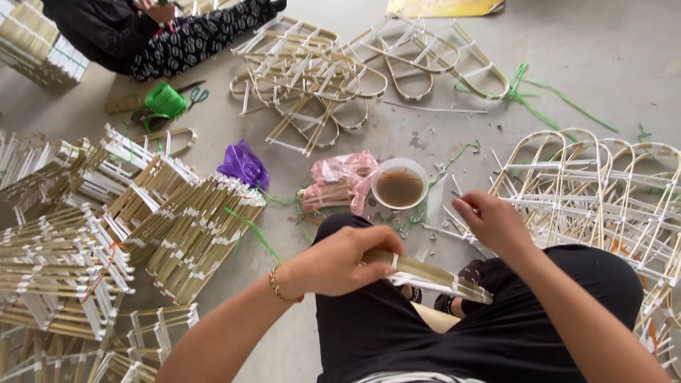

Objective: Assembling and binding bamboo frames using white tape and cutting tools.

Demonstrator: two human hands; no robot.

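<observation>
Just below the white bowl point(401, 186) of brown liquid, over my lap, my left hand point(340, 259) reaches in from the lower left, wrist bent, with fingers and thumb clenched around one end of a bundle of bamboo strips point(433, 276). My right hand point(493, 221) hovers right of the bowl, fingers loosely curled and holding nothing I can make out, apart from the bundle. From my left grip the bundle's long axis runs rightward and slightly down across my knee, its far end pointing toward the heap of white arched frames point(603, 191).

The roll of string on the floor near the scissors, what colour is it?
Bright green roll of string, seen in the head view.
</observation>
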